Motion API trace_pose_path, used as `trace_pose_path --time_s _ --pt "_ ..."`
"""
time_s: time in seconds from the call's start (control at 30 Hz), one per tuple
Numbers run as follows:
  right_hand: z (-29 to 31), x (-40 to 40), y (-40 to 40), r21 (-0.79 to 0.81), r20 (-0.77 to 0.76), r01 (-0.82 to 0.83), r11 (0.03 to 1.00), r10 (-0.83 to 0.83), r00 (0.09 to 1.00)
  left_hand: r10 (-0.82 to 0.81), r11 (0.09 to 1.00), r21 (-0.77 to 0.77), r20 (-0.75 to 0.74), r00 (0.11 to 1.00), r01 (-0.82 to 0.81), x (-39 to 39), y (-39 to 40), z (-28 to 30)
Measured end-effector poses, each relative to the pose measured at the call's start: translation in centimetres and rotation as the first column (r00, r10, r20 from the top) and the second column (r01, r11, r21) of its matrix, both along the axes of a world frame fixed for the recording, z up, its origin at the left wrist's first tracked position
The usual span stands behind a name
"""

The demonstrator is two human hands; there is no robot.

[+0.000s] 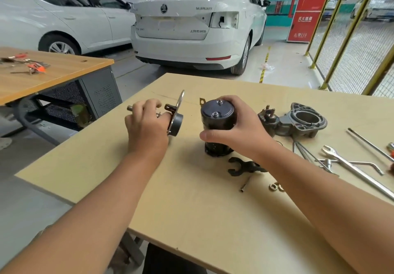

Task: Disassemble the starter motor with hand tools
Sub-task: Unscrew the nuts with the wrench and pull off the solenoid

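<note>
While the black motor housing (217, 124) stands upright on the plywood table (191, 209), the right hand (236, 128) wraps curled fingers and thumb around it. Left hand (147, 124) grips the shaft of the plate-and-gear assembly (175, 116), held just beside the housing, apart from it.

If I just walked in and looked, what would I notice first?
Probably the two hands in the middle of the table: the right hand grips a black motor can standing upright, and the left hand holds a shaft with a metal plate on it. To the right lie a grey metal housing and a long shiny wrench. Behind the table sits a big white car with its tail light missing.
</note>
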State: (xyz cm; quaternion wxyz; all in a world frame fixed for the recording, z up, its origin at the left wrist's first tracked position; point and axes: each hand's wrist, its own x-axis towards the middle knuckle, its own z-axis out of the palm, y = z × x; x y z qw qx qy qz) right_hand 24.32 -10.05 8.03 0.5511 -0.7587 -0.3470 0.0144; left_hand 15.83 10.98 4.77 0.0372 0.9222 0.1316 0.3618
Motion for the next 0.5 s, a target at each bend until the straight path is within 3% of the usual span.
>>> trace_pose_path --time_s 0.17,0.27,0.37,0.5 --pt "-0.2 -0.3 -1.5 -0.023 0.050 0.047 0.999 -0.046 0.998 0.040 0.994 0.103 0.002 0.999 -0.040 0.2 -0.9 0.1" --pt "-0.2 -0.7 -2.1 -0.044 0.172 0.087 0.995 -0.078 0.982 0.034 0.993 0.117 -0.014 0.999 -0.032 0.3 -1.0 0.1" --pt "-0.5 -1.1 -2.6 -0.017 0.414 0.181 0.983 -0.157 0.897 -0.045 0.989 0.139 -0.015 0.999 0.047 0.3 -0.6 -0.2" --pt "-0.8 -1.6 -3.0 -0.001 0.601 0.268 0.963 -0.214 0.770 -0.143 0.965 0.223 -0.011 0.990 0.141 0.6 -0.6 -0.5"
